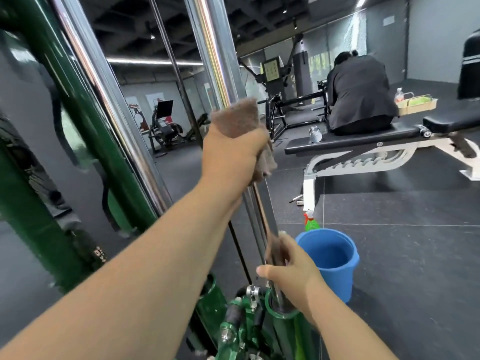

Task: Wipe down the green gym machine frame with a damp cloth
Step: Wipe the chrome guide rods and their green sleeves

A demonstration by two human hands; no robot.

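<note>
Wiping pass: cloth [237, 118] clamped on the chrome guide rod [215, 61].
My left hand [231, 154], arm stretched up and forward, curls round the cloth wrapped about the rod, so one slide cleans all sides. My right hand [291, 268] grips the rod lower, over brown fabric, thumb out, above the green frame [78, 113] collar, steadying, I judge. The blue bucket [335, 258] is near for rinsing.
</note>
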